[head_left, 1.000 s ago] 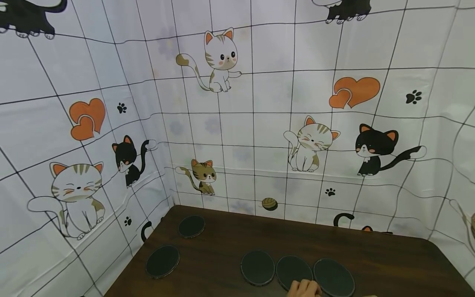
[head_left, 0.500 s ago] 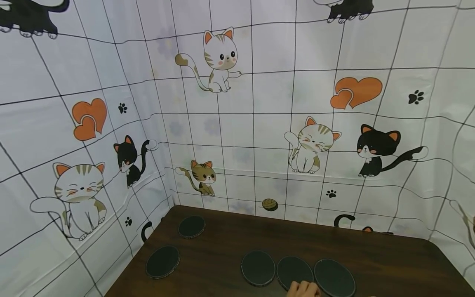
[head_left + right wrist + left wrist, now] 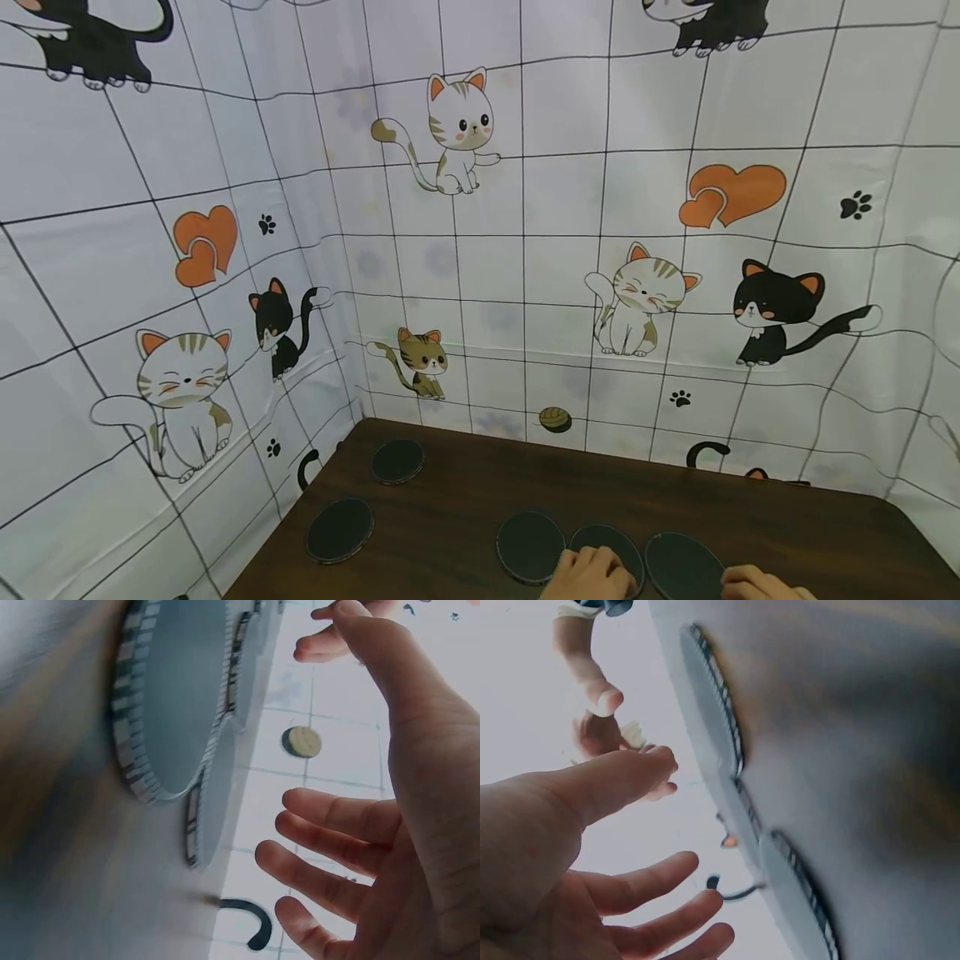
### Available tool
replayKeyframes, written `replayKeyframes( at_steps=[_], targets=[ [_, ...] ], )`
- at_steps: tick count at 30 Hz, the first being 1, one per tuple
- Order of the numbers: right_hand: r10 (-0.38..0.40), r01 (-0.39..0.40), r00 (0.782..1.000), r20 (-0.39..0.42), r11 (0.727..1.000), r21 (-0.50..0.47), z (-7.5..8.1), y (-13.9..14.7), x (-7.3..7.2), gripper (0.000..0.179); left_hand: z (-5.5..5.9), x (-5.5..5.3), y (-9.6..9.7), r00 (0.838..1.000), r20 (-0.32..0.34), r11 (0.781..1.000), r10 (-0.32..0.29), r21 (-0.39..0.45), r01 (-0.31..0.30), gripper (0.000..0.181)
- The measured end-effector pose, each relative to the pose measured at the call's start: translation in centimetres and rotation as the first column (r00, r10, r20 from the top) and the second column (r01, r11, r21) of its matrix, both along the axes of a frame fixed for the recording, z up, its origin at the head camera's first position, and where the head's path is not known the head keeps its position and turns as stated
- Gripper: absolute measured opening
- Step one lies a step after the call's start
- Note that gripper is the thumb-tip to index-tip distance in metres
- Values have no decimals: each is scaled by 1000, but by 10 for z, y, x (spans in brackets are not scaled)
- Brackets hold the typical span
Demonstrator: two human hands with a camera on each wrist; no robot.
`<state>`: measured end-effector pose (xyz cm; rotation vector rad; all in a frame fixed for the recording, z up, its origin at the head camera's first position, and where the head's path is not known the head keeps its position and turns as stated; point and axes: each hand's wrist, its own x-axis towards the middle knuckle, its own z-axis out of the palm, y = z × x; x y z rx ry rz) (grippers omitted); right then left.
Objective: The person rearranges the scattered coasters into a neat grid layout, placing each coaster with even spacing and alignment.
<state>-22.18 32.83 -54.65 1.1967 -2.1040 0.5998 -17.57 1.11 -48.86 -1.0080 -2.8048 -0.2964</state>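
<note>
Left hand point(image 3: 588, 575) and right hand point(image 3: 761, 585) grasp nothing, fingers loosely parted, as the wrist views reveal; the head view gives only their backs. There, three round dark grey-green discs point(image 3: 529, 547) lie at five o'clock on the brown wooden table point(image 3: 442, 537), two more discs point(image 3: 340, 531) at seven; only wrist views show checkered rims point(image 3: 125, 727).

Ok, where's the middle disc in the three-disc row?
In the head view, the middle disc is low down, right of centre, between its left neighbour and right neighbour, partly hidden by the left hand.
</note>
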Motion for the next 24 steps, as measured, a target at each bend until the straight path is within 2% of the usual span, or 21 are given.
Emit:
replayKeyframes(
  at_steps=[2,4,6,11,15,19,24],
  targets=[
    [-49,39,992,112,995,92,17,-6,4,38,11,-2,-10,998,63,1000,16,4,-16,37],
    [-67,31,978,198,983,180,32,-11,4,36,20,-5,-20,993,113,999,31,11,-32,41],
    [-91,24,962,259,967,252,46,-17,3,40,25,-8,-30,991,125,998,46,29,-50,44],
    [-167,93,961,220,945,313,67,-39,4,61,29,-9,-58,993,71,986,98,129,-107,44],
    [-235,145,938,254,934,327,76,-58,8,70,29,-8,-80,987,37,965,154,209,-158,40],
    [-246,169,932,268,945,280,81,-76,12,68,28,-7,-101,978,33,937,208,280,-209,39],
    [-253,176,913,320,952,249,85,-101,14,69,24,-9,-127,960,3,918,280,290,-269,41]
  ],
)
